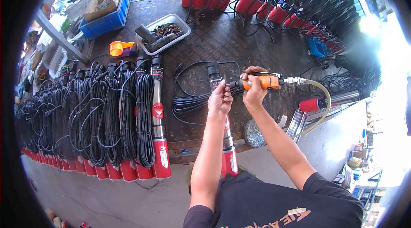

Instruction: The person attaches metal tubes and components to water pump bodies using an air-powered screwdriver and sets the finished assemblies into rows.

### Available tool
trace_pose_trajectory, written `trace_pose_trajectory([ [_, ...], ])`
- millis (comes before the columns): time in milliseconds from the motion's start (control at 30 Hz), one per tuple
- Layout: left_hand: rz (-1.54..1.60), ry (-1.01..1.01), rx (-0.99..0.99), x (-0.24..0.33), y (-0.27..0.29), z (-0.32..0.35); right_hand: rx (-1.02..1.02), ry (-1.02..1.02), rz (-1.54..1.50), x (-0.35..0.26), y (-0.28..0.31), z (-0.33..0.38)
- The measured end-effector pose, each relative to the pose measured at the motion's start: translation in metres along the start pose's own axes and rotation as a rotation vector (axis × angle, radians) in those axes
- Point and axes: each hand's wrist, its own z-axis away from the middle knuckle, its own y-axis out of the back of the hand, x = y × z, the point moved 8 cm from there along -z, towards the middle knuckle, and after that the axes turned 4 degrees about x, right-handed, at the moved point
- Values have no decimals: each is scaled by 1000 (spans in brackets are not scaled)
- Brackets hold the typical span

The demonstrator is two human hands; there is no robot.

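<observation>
Dark, patterned tabletop (239, 43) carries rows of slim red-and-steel pumps wrapped in black cable. Left hand (219, 99) clasps the upright pump (227, 142) at the near edge; right hand (253, 93) clamps an orange air tool (267, 82) against its top.

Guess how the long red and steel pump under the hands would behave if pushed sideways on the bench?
The pump is a long cylinder lying flat, so it would probably roll. Its steel body suggests it is stiff and heavy for its size. Its lower end overhangs the table edge, so a push might tip it off. The left hand steadies its top while the right hand holds the orange air tool.
</observation>
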Motion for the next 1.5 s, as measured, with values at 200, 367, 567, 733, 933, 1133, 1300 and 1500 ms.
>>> trace_pose_trajectory([
  [200, 204, -51, 113, 13, -10, -14, -141, 64, 161, 32, -15, -15],
  [367, 297, -48, 78, 20, -15, -19, -108, 29, 164, 44, -22, -29],
  [567, 267, -94, 79, 19, -11, -17, -201, 73, 253, 45, -36, -25],
  [733, -235, -370, 214, 19, 10, 25, -247, 88, 199, 45, -41, -26],
  [933, -827, -1076, 422, 6, 62, 130, -288, 102, 146, 53, -55, -24],
  [1133, -1310, -1157, 545, -21, 90, 169, -239, 173, 172, 57, -50, -28],
  [1300, -1748, -986, 732, -44, 87, 153, -116, 140, 250, 16, -61, -13],
  [1500, -1914, -761, 783, -27, 94, 150, 195, 398, 265, -96, 29, 87],
])
